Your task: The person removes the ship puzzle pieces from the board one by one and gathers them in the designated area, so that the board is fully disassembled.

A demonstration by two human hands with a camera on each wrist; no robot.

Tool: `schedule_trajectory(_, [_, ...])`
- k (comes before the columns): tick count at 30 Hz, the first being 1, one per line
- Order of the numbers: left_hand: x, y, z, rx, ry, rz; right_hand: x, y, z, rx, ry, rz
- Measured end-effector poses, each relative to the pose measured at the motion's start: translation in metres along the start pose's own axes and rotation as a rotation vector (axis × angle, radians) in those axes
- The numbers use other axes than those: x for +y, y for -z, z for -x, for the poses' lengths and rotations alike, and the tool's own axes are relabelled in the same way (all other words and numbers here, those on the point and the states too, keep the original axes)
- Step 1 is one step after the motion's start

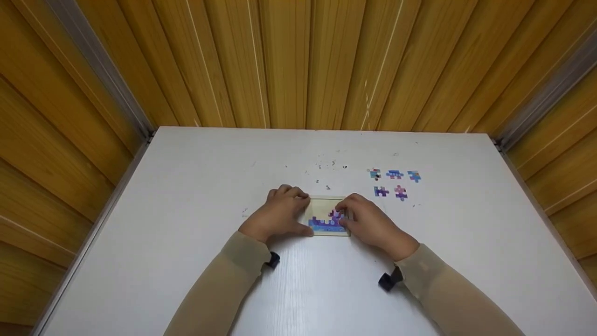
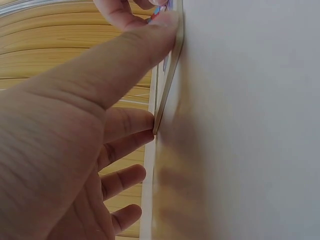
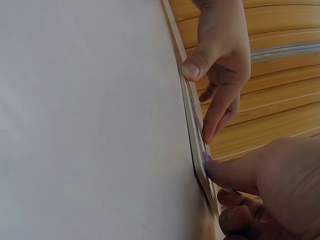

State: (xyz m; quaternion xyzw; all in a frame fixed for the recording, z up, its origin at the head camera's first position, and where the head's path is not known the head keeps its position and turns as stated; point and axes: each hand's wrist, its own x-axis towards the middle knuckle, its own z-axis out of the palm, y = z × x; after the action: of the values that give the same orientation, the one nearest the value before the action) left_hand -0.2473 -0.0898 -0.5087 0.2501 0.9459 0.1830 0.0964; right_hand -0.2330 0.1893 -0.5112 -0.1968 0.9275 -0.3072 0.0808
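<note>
A small puzzle tray (image 1: 325, 198) with a pale wooden rim lies on the white table, its near part filled with blue and purple jigsaw pieces (image 1: 326, 227). My left hand (image 1: 280, 212) holds the tray's left side, thumb at the near corner and fingertips at the far one. In the left wrist view, the thumb (image 2: 145, 47) presses on the rim. Over the right side of the tray, my right hand (image 1: 371, 224) pinches a pink-purple puzzle piece (image 1: 334, 214) between thumb and fingers. The fingers partly hide that piece. The right thumb (image 3: 232, 172) is low against the tray in the right wrist view.
Several loose puzzle pieces (image 1: 394, 174) lie in two rows right of and beyond the tray. Small dark marks (image 1: 333, 163) dot the white table (image 1: 210, 168). Yellow wood-look panels (image 1: 284, 65) stand behind and beside it.
</note>
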Motion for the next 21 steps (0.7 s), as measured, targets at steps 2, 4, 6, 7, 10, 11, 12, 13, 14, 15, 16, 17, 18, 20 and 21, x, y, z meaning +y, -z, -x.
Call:
schedule_trajectory(2, [0.000, 0.000, 0.000, -0.004, 0.003, 0.004, 0.000, 0.000, 0.000, 0.001, 0.001, 0.003])
schedule_trajectory(4, [0.000, 0.001, 0.000, -0.007, 0.007, 0.008, 0.000, 0.001, 0.000, 0.002, 0.005, 0.007])
schedule_trajectory(6, [0.001, 0.001, 0.000, -0.011, 0.007, 0.007, 0.001, 0.002, 0.000, 0.003, 0.012, 0.008])
schedule_trajectory(7, [0.001, 0.002, 0.000, -0.012, 0.006, 0.007, 0.002, 0.003, 0.000, 0.004, 0.014, 0.007])
schedule_trajectory(10, [0.000, 0.002, 0.001, -0.011, 0.002, 0.009, 0.005, 0.007, 0.000, 0.009, 0.012, -0.016])
schedule_trajectory(11, [0.000, 0.001, 0.001, -0.011, 0.000, 0.014, 0.006, 0.008, 0.001, 0.011, 0.008, -0.031])
schedule_trajectory(12, [-0.001, 0.001, 0.001, -0.009, 0.000, 0.018, 0.007, 0.011, 0.001, 0.011, -0.004, -0.051])
schedule_trajectory(13, [-0.001, 0.001, 0.001, -0.008, -0.001, 0.020, 0.008, 0.013, 0.002, 0.012, -0.021, -0.077])
schedule_trajectory(14, [-0.001, 0.000, 0.001, -0.009, 0.001, 0.023, 0.009, 0.016, 0.002, 0.013, -0.041, -0.104])
schedule_trajectory(15, [-0.001, 0.000, 0.001, -0.009, 0.001, 0.024, 0.009, 0.020, 0.003, 0.011, -0.062, -0.127])
schedule_trajectory(16, [-0.001, 0.000, 0.001, -0.011, 0.002, 0.024, 0.010, 0.023, 0.003, 0.007, -0.083, -0.155])
schedule_trajectory(17, [-0.001, 0.000, 0.001, -0.012, 0.003, 0.024, 0.010, 0.027, 0.003, 0.005, -0.099, -0.182])
schedule_trajectory(18, [0.000, 0.000, 0.001, -0.013, 0.005, 0.020, 0.011, 0.031, 0.003, 0.008, -0.111, -0.212])
schedule_trajectory(20, [0.000, 0.001, 0.001, -0.015, 0.007, 0.020, 0.012, 0.038, 0.002, 0.012, -0.131, -0.282])
schedule_trajectory(21, [0.000, 0.001, 0.001, -0.015, 0.007, 0.019, 0.012, 0.040, 0.002, 0.009, -0.140, -0.328])
